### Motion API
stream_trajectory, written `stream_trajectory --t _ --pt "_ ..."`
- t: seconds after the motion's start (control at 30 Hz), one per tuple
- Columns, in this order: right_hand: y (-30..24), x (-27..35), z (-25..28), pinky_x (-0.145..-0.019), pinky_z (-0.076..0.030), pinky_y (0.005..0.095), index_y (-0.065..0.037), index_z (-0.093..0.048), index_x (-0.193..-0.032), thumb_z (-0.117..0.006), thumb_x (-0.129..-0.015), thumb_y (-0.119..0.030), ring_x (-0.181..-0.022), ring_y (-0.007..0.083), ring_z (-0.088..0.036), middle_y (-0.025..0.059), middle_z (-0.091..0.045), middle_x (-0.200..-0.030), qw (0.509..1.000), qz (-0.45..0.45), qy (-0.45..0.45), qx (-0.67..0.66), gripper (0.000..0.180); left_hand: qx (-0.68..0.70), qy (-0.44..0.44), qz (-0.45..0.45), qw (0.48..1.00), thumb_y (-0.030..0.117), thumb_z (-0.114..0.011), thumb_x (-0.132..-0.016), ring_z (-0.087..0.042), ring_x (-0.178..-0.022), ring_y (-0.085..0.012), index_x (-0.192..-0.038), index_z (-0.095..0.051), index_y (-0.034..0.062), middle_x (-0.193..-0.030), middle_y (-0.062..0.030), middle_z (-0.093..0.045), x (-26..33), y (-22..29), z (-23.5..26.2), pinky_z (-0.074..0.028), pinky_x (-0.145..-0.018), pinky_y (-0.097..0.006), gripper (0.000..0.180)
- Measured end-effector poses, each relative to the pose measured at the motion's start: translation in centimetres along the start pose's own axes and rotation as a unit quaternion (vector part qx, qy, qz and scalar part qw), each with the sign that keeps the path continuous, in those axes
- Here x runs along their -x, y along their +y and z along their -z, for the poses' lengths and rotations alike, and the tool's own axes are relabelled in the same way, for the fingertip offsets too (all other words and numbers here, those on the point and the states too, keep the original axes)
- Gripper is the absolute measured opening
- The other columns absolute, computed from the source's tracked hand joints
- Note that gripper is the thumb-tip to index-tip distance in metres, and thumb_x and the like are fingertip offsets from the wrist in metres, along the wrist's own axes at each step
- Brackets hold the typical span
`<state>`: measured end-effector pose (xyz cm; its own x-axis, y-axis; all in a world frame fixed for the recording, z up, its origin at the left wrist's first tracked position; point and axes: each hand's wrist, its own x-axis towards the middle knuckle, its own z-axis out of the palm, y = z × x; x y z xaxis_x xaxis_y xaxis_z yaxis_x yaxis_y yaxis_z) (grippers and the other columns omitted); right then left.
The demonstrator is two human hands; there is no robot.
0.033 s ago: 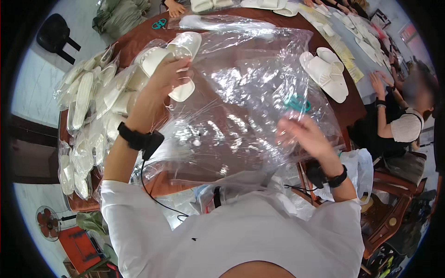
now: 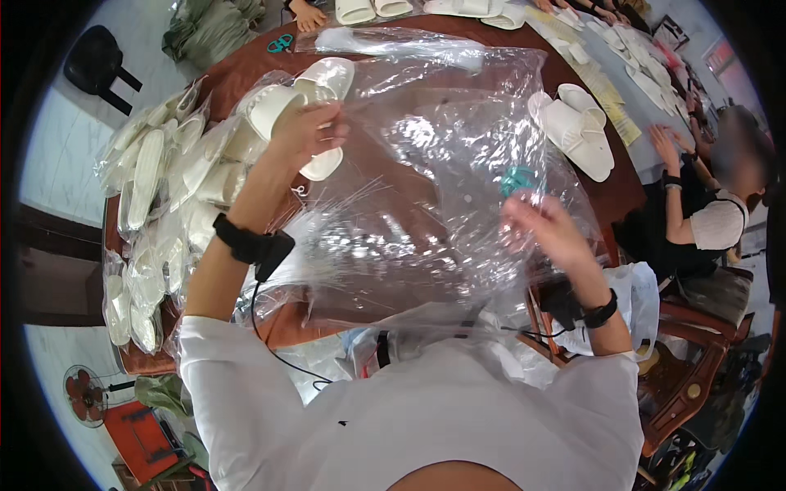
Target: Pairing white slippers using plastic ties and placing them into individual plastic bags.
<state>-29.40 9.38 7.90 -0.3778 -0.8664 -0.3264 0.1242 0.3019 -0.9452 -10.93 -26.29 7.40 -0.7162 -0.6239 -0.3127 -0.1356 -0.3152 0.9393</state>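
Note:
My left hand (image 2: 313, 131) hangs over a pair of white slippers, one slipper (image 2: 274, 108) at its left, the other (image 2: 327, 78) running beneath it. Its fingers are slightly bent with gaps between them and seem to grip nothing. A large clear plastic sheet or bag (image 2: 409, 164) covers the middle of the table. At its right side is my right hand (image 2: 542, 231), fingers partly curled and smeared by glare and motion; whether they pinch the plastic is unclear. Just beyond those fingers shows a teal-handled tool (image 2: 517, 181), seemingly scissors. Thin clear strands (image 2: 315, 237) fan out below my left hand.
Bagged white slippers (image 2: 147, 176) are heaped along the table's left side. Another white pair (image 2: 575, 131) lies at the right. Teal scissors (image 2: 280, 43) rest near another person's hand (image 2: 308, 15) at the far edge. A co-worker (image 2: 704, 188) sits to the right.
My right hand has shifted slightly right and its fingers have come nearer the teal tool. The fingers of my left hand are a little closer together. The plastic has moved slightly.

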Motion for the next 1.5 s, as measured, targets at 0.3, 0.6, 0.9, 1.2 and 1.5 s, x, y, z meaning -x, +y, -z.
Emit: stream_trajectory --t 0.3,0.6,0.9,1.2,1.5 --pt "3.9 -4.1 14.1 -0.052 -0.041 0.0221 -0.006 -0.062 -0.083 -0.066 -0.09 -0.036 -0.062 0.0075 -0.056 -0.0002 -0.06 -0.074 0.989 -0.034 0.098 0.108 0.031 -0.391 0.133 -0.467 0.782 0.016 -0.07 -0.08 -0.049 -0.112 -0.0358 -0.129 -0.043 0.0011 -0.123 -0.0219 -0.05 -1.1 -7.0 -11.7 -0.042 -0.093 -0.044 0.059" --pt "3.9 -6.6 17.8 -0.052 -0.043 0.0211 -0.008 -0.061 -0.091 -0.061 -0.093 -0.035 -0.064 0.0062 -0.056 -0.0005 -0.061 -0.077 0.993 -0.064 0.101 0.023 0.028 -0.503 -0.171 -0.415 0.738 0.045 -0.062 -0.085 -0.039 -0.124 -0.0394 -0.135 -0.041 -0.0023 -0.137 -0.0209 -0.043 -0.7 -12.3 -15.0 -0.032 -0.107 -0.046 0.072" --pt "4.7 -5.6 15.3 -0.076 -0.053 0.0271 0.0 -0.058 -0.12 -0.062 -0.092 -0.024 -0.091 0.0215 -0.065 0.0096 -0.064 -0.106 0.985 -0.008 -0.015 0.171 0.037 -0.522 -0.158 -0.382 0.746 0.044 -0.061 -0.088 -0.035 -0.129 -0.041 -0.138 -0.037 -0.0026 -0.14 -0.0235 -0.039 -1.2 -13.6 -15.0 -0.028 -0.11 -0.046 0.072" --pt "5.6 -4.2 11.6 -0.08 -0.049 0.0366 -0.002 -0.067 -0.1 -0.077 -0.074 -0.031 -0.09 0.0306 -0.064 0.016 -0.065 -0.1 0.859 0.181 0.146 0.455 0.041 -0.541 -0.153 -0.374 0.738 0.047 -0.06 -0.087 -0.032 -0.133 -0.0432 -0.137 -0.039 -0.0024 -0.141 -0.0237 -0.039 -0.7 -13.6 -15.5 -0.027 -0.111 -0.047 0.073" --pt "3.8 1.7 18.6 -0.068 -0.05 0.032 0.0 -0.066 -0.092 -0.078 -0.075 -0.019 -0.075 0.0221 -0.063 0.0116 -0.063 -0.085 0.723 0.188 0.444 0.496 0.028 -0.568 -0.151 -0.394 0.706 0.044 -0.059 -0.089 -0.033 -0.131 -0.0431 -0.139 -0.037 -0.0002 -0.141 -0.0245 -0.039 -0.5 -13.2 -16.1 -0.029 -0.11 -0.048 0.071"
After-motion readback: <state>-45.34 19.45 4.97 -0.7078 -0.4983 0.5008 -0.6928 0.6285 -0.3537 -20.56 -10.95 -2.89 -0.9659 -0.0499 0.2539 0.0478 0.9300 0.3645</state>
